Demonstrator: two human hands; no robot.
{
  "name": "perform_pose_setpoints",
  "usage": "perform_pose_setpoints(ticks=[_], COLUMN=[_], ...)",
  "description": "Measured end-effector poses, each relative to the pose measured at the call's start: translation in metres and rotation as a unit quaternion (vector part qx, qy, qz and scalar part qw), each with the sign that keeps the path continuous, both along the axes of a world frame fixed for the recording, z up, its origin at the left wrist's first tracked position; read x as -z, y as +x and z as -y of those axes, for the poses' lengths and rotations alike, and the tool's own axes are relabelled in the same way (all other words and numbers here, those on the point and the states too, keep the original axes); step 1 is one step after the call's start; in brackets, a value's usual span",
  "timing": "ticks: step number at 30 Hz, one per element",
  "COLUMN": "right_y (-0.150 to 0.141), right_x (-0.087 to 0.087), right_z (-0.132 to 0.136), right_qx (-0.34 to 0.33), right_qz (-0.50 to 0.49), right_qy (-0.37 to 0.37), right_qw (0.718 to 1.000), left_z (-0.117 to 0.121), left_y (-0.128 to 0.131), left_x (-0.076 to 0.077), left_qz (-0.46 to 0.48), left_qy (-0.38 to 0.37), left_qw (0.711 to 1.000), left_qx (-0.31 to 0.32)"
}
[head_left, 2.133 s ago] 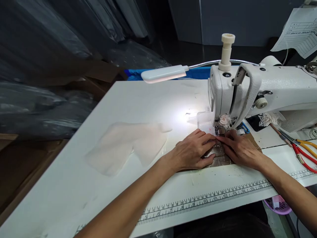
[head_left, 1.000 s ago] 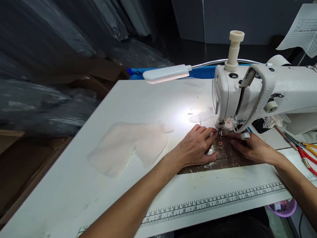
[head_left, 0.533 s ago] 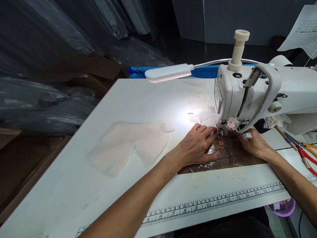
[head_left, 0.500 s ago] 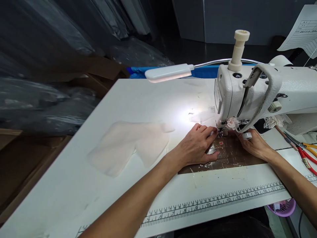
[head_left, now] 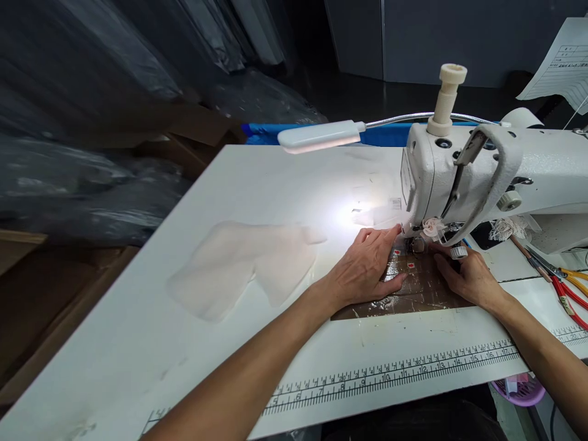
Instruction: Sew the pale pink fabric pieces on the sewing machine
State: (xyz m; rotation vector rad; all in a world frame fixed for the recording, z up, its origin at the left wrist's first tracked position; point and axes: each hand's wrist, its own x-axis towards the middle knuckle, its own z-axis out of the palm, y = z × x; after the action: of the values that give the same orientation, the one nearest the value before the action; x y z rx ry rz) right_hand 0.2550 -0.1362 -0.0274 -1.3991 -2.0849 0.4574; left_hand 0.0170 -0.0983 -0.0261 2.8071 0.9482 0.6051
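Observation:
My left hand [head_left: 370, 263] lies palm down, fingers stretched, on the brown plate [head_left: 427, 295] beside the presser foot [head_left: 417, 245] of a white sewing machine [head_left: 463, 177]. Its fingertips reach the left side of the needle area. To the right of the foot is my right hand [head_left: 471, 278], fingers curled together under the machine head. A thin blue bit [head_left: 466, 243] shows by these fingers; what they hold is hidden. A pale fabric piece [head_left: 248, 263] rests flat on the white table, left of my left hand.
A lit lamp [head_left: 321, 136] hangs over the table. Right of the machine lie red-handled scissors [head_left: 567, 291] and a brown stick [head_left: 530, 257]. A ruler strip [head_left: 404, 373] runs along the front edge, with a purple basket [head_left: 521, 391] below. Cardboard boxes [head_left: 184, 144] stand left.
My right hand has drawn slightly toward me, its thumb now showing over the plate. My left fingers have straightened and shifted a little left. The camera view has moved slightly.

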Motion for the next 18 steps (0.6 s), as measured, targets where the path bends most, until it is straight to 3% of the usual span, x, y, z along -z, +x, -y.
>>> perform_pose_setpoints(ticks=[6,11,16,18], right_y=[0.003,0.002,0.000,0.000], right_x=[0.001,0.003,0.004,0.007], right_z=[0.001,0.004,0.004,0.004], right_qx=[-0.006,-0.024,-0.039,-0.036], right_qz=[0.011,0.033,0.048,0.053], right_qy=[0.004,0.012,0.041,0.057], right_qw=[1.000,0.999,0.997,0.996], left_z=[-0.004,-0.011,-0.040,-0.061], left_y=[0.003,0.001,-0.001,0.001], left_x=[-0.002,-0.010,-0.026,-0.030], left_qz=[-0.009,-0.014,-0.026,-0.019], left_qy=[-0.077,-0.096,-0.104,-0.090], left_qw=[0.997,0.995,0.994,0.996], left_qx=[0.014,0.004,0.037,0.002])
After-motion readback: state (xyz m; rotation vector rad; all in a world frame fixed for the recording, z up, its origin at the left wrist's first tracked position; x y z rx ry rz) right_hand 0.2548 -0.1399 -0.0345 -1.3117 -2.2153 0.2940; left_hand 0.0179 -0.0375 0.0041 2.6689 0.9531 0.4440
